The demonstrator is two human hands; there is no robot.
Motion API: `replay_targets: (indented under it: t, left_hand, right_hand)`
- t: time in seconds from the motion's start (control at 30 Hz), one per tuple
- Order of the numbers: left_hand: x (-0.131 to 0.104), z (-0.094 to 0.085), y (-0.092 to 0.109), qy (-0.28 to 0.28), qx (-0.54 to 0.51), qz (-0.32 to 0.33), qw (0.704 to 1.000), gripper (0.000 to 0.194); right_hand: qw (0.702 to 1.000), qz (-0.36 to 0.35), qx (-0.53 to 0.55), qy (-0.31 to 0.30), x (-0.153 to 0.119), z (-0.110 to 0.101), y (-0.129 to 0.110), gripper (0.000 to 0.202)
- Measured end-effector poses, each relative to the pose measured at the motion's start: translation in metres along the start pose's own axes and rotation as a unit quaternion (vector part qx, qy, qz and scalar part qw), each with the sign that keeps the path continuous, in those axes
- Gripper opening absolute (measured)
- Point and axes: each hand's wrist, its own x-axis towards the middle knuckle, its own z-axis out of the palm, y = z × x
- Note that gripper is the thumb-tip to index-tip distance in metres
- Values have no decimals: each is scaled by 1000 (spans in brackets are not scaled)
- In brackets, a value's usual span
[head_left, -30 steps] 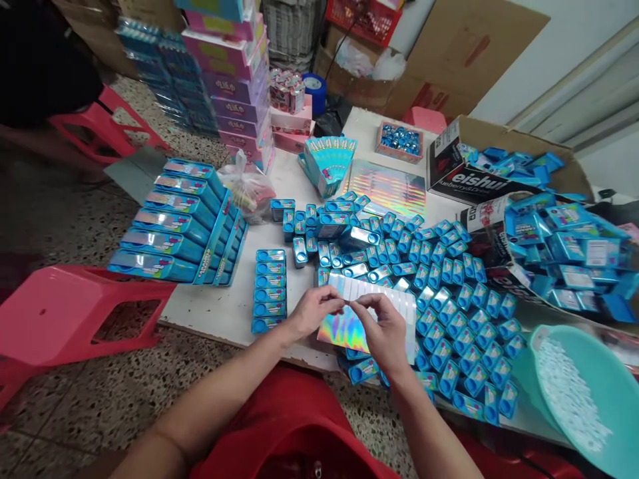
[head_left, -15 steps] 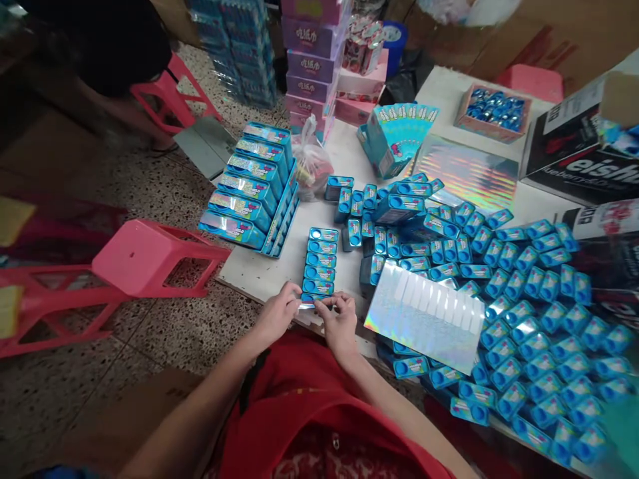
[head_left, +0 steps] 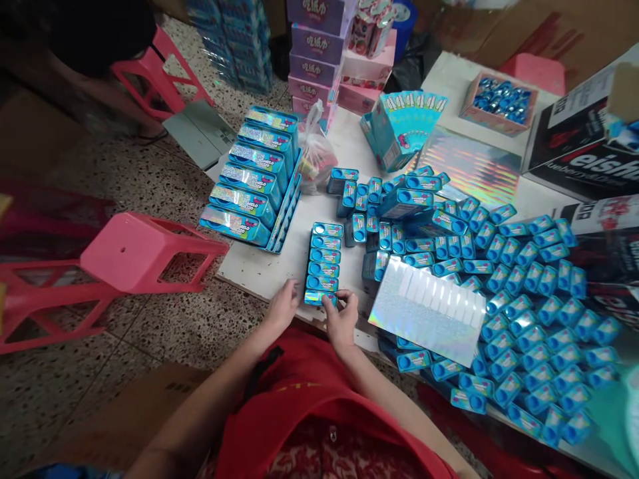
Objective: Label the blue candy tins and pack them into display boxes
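A short column of blue boxes point(head_left: 323, 256) lies on the white table point(head_left: 249, 274) near its front edge. My right hand point(head_left: 341, 318) touches the nearest box of the column, thumb on its top and fingers at its right end. A shiny strip lies across that box. Just left of the column is my left hand point(head_left: 283, 307), its fingers curled loosely and apart from the box, with nothing seen in it. To the right, a silvery sticker sheet point(head_left: 429, 313) rests on many more blue boxes point(head_left: 539, 332).
A display tray of larger blue boxes point(head_left: 244, 176) stands at the left, beside a plastic bag point(head_left: 314, 156). Purple cartons point(head_left: 317, 43) are stacked behind. Pink stools point(head_left: 124, 253) stand on the floor. At the back right is an open box of blue wrapped pieces point(head_left: 499, 103).
My left hand has moved left, off the nearest box. My right thumb now rests on that box's top, and the shiny strip lies flat. The view has shifted slightly.
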Motion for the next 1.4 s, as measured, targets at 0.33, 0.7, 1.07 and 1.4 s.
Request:
replay_targets:
  t: [0.33,0.7,1.07,1.4]
  left_hand:
    - [-52,5,16,36,169,70,982,42]
    - [76,71,187,-18,247,297,922,35]
    - [86,86,167,14,244,276,930,28]
    - [89,89,168,10,211,271,939,25]
  right_hand:
    - [995,-57,-39,-67,9,-31,-27,18]
    - [882,-318,-344,43,143,-127,-3,27]
    - [876,-337,-343,31,139,-128,2,12]
    - [901,-319,-294,8,133,-142,-24,14]
